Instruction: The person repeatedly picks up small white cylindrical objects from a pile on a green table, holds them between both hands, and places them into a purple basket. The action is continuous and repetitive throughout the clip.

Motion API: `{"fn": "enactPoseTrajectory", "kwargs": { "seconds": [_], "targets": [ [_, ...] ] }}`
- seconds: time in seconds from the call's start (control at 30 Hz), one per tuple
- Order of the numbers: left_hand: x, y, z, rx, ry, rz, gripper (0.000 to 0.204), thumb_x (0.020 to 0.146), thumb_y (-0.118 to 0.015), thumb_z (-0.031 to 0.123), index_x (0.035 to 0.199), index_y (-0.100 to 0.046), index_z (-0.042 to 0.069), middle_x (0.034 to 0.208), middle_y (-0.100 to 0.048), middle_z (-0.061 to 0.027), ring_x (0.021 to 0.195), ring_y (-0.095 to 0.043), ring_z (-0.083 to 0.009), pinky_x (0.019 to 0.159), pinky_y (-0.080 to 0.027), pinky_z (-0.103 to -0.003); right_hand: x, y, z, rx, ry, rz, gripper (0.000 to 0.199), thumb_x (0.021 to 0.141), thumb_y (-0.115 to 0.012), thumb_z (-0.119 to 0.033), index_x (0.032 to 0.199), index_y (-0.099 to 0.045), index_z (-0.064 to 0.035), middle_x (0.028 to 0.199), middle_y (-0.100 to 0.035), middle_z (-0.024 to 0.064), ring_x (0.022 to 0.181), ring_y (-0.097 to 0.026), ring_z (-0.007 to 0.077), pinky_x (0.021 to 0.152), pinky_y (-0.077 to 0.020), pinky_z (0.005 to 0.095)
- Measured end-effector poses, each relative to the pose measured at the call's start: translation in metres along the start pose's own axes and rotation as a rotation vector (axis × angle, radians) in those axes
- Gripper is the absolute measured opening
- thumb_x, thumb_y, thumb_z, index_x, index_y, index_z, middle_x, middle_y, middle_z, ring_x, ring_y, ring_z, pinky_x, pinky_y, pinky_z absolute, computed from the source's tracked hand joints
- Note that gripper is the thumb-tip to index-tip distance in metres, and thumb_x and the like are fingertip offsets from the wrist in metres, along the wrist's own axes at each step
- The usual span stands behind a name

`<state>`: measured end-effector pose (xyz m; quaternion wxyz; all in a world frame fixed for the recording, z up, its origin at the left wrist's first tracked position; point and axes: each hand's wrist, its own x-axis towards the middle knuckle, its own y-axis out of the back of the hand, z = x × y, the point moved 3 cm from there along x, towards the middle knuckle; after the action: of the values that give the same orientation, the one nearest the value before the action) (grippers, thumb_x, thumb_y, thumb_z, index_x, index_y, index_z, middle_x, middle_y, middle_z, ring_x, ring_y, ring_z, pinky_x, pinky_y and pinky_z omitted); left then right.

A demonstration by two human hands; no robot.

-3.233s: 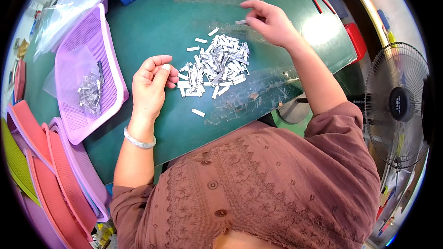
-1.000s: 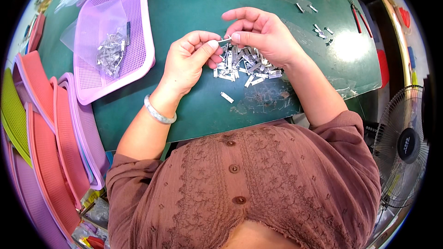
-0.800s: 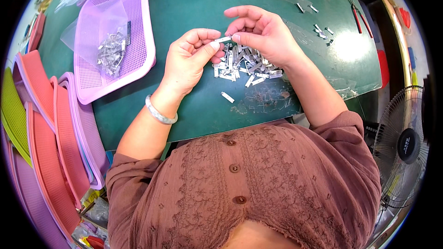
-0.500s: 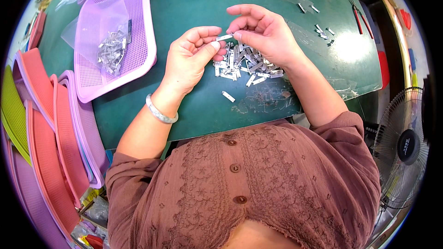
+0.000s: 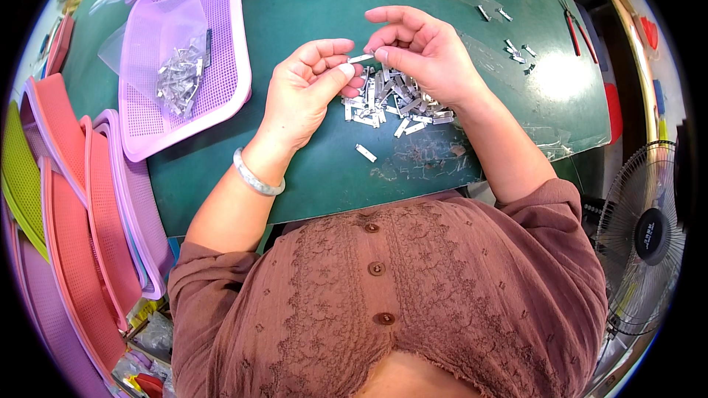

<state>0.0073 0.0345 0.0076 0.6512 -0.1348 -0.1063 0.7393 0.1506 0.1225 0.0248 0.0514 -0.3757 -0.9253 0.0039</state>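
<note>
My left hand [image 5: 299, 96] pinches one end of a small silvery metal pin back [image 5: 360, 59], a slim bar that looks like a brooch backing. The thumb and fingers of my right hand [image 5: 435, 59] close on its other end, over the table. Directly below lies a loose heap of similar pin backs [image 5: 402, 99], partly hidden by my hands. A single pin back [image 5: 366, 152] rests apart on the near side of the heap. To the left, a clear plastic bag [image 5: 181, 81] of small silvery parts sits in a lilac perforated basket [image 5: 240, 51].
The green table [image 5: 310, 177] holds a few scattered pin backs [image 5: 519, 50] and red-handled pliers [image 5: 580, 33] at the right. Pink, green and purple baskets [image 5: 88, 206] stack along the left edge. A black fan [image 5: 653, 236] stands at the lower right.
Both hands stay almost where they were, still pinching the same pin back. It has tilted very slightly, and the fingers have shifted a little.
</note>
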Motion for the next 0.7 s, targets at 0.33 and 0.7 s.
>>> {"fn": "enactPoseTrajectory", "kwargs": {
  "seconds": [0.33, 0.7],
  "targets": [
    [0.0005, 0.0014, -0.0014, 0.020, -0.019, 0.017, 0.024, 0.085, -0.054, 0.006, 0.108, -0.052, -0.003, 0.087, -0.061, -0.0100, 0.075, -0.060, -0.0145, 0.067, -0.051, -0.025, -0.0001, -0.0013, 0.0010, 0.027, -0.013, -0.022, 0.038, 0.078, -0.057, 0.004, 0.115, -0.048, 0.0027, 0.087, -0.060, 0.0054, 0.080, -0.056, 0.0088, 0.073, -0.0449, 0.0211],
    [-0.0007, 0.0002, -0.0020, 0.121, -0.168, 0.001, 0.031, 0.082, -0.055, -0.002, 0.113, -0.048, -0.002, 0.095, -0.056, -0.0081, 0.086, -0.059, -0.0154, 0.075, -0.050, -0.025, -0.0006, -0.0029, 0.0035, -0.003, 0.073, -0.050, 0.042, 0.076, -0.055, 0.008, 0.117, -0.046, 0.0017, 0.089, -0.058, 0.0064, 0.082, -0.055, 0.0099, 0.075, -0.0450, 0.0222]
  ]
}}
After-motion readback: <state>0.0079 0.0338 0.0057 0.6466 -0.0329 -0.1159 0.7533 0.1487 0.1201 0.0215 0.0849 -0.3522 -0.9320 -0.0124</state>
